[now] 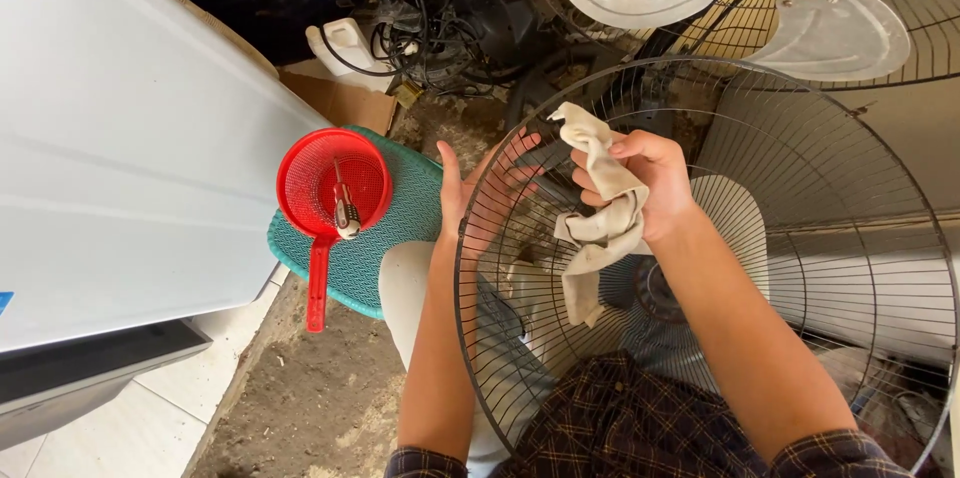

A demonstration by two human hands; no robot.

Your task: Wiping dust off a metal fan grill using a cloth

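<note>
Right hand (pixel 648 183) is pinching a beige rag (pixel 598 228) against the wire fan guard (pixel 480 338); left hand (pixel 478 193), fingers spread behind the wires at 9 o'clock, is bracing it, so wiping pressure should be running along each wire.

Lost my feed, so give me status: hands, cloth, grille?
Left hand braces wire fan grille from behind. Right hand grips beige cloth against the wires. Nothing blocking.
</note>
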